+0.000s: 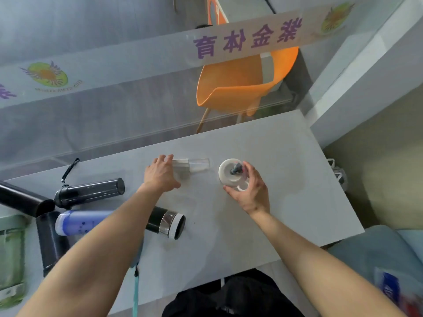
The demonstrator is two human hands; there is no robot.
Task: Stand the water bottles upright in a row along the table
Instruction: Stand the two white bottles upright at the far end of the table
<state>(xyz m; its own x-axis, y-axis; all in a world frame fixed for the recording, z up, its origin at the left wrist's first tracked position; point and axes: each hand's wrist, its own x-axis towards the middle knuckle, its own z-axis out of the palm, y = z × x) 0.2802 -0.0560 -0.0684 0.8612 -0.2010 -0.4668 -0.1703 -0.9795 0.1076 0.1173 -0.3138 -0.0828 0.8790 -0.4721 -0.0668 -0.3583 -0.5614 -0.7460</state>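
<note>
A white-lidded bottle (230, 172) stands upright at the middle right of the grey table (286, 168), seen from above, and my right hand (250, 191) wraps around its near side. A clear bottle (194, 165) lies on its side just left of it; my left hand (161, 173) rests over its cap end with fingers spread. Further left, a dark smoky bottle (91, 192) with a black strap lies flat. A blue and white bottle (77, 225) and a black and steel flask (168, 223) lie under my left forearm.
Black tubes (23, 200) lie at the table's left end beside a green box (10, 255). A glass partition with purple lettering runs along the far edge, with an orange chair (238, 85) behind it. A teal strap (136, 291) hangs over the near edge.
</note>
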